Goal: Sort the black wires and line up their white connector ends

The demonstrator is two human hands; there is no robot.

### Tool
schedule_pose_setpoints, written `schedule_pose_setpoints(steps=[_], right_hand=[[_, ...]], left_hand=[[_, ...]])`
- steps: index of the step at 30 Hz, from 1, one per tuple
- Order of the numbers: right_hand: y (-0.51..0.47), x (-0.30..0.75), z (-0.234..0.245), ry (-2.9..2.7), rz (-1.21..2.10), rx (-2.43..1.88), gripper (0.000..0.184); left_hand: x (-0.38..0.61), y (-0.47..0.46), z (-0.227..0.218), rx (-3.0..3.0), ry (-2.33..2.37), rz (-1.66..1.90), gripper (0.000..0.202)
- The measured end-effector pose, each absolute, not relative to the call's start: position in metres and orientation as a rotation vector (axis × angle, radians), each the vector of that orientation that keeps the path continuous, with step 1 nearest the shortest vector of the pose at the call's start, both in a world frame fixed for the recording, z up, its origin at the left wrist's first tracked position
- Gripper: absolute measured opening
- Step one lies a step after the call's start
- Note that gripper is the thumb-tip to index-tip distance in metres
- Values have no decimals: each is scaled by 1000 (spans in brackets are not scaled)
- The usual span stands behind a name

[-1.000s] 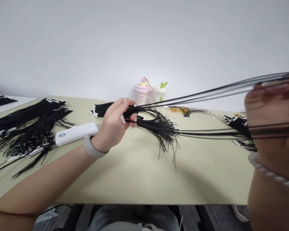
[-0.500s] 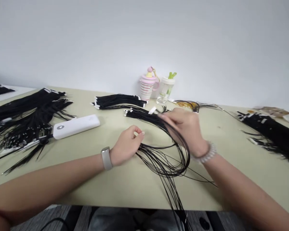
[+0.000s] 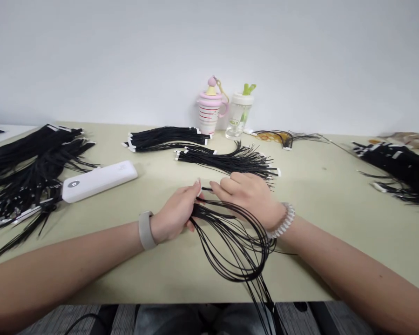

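My left hand and my right hand meet at the middle of the pale green table, both closed on one bunch of thin black cords. The cords loop under my right wrist and trail off the front edge of the table. A grey band is on my left wrist and a white beaded bracelet on my right. Just beyond my hands lies a bundle of black cords with white tips, and another bundle lies behind it.
A white power bank lies at the left beside a big heap of black cords. A pink cup and a clear bottle stand at the wall. More black cords lie at the right, and a small orange-tied bunch lies at the back.
My right hand came down from high on the right, drawing the cords into a loop on the table. Both hands have closed together on the bunch near the middle.
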State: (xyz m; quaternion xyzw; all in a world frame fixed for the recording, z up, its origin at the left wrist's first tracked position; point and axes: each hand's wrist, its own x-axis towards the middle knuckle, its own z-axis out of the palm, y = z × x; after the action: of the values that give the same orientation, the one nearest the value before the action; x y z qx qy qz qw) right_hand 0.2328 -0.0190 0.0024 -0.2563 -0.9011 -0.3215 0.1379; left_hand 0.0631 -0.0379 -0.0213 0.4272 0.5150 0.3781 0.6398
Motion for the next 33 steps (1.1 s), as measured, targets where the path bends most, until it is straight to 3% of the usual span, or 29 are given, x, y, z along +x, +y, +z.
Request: schedule_pose_setpoints(steps=[8, 13, 17, 28, 33], right_hand=[[-20, 259, 39, -2254, -753, -880, 23], [-38, 270, 49, -2698, -36, -1115, 31], [-44, 258, 34, -2706, 427, -1186, 32], [-45, 241, 16, -2278, 1176, -1091, 42], [-45, 238, 18, -2346, 1128, -1097, 38]], left_hand=[[63, -34, -28, 741, 1157, 1080, 39], [63, -32, -29, 691, 1092, 1155, 38], [64, -35, -29, 778, 1070, 1166, 37], [64, -44, -28, 1030, 1179, 1160, 39], [62, -50, -26, 1244, 1252, 1179, 41]])
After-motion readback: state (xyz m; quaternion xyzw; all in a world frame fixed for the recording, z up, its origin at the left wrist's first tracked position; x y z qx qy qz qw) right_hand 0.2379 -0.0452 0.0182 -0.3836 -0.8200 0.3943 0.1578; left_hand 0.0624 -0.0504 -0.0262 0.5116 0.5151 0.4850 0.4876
